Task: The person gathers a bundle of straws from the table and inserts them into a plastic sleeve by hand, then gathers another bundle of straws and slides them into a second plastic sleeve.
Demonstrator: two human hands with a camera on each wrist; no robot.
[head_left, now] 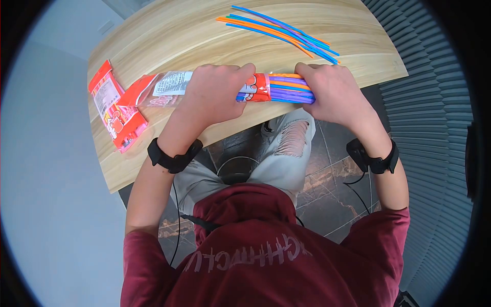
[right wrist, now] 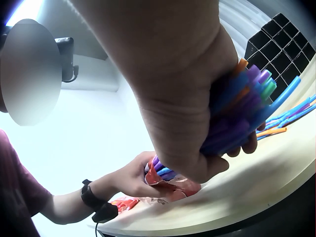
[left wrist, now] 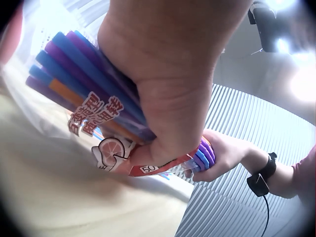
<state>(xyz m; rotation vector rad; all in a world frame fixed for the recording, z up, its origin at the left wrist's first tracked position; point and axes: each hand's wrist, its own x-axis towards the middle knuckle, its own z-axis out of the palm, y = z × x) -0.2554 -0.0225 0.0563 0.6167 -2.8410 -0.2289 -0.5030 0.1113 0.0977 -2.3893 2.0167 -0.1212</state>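
A clear plastic bag with red printed ends holds a bundle of drinking straws in blue, purple and orange. My left hand grips the bag round its middle, thumb along the near side in the left wrist view. The straws' ends stick out of the bag's right end, and my right hand holds them in curled fingers. In the right wrist view the straw tips poke out beyond that hand. To the left, the bag's slack part with a white label lies flattened over the table.
Several loose straws in blue, orange and purple lie at the back of the wooden table. A second red packet rests at the left, touched by the bag's red tip. The table's front edge runs below the hands.
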